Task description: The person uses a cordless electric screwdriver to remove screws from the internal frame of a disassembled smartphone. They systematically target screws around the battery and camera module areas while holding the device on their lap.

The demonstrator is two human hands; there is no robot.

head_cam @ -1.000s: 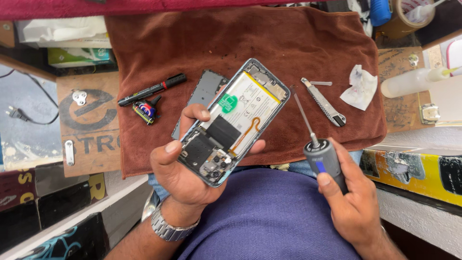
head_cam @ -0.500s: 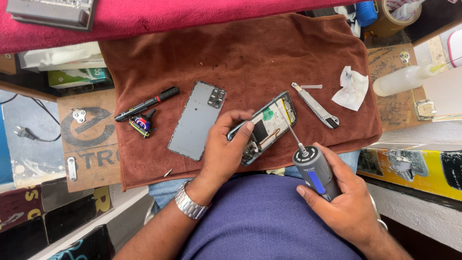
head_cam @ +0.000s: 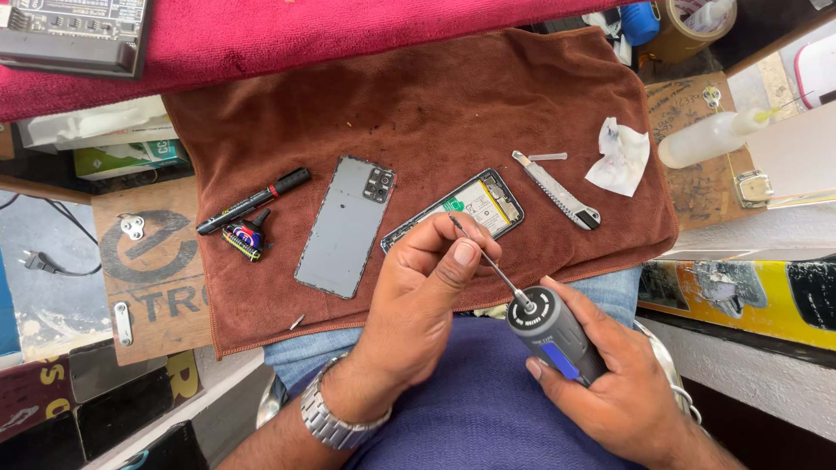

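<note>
My left hand [head_cam: 418, 296] pinches the opened phone [head_cam: 457, 209] on the brown towel [head_cam: 435, 104]; my right hand [head_cam: 610, 383], fingers wrapped around the electric screwdriver [head_cam: 549, 335], should keep the bit square on the screw

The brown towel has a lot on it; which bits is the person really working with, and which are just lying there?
In use:
left hand on the opened phone
right hand holding the electric screwdriver, bit at the phone

Lying about:
grey back cover
black marker
utility knife
crumpled tissue
squeeze bottle
brown towel
</note>
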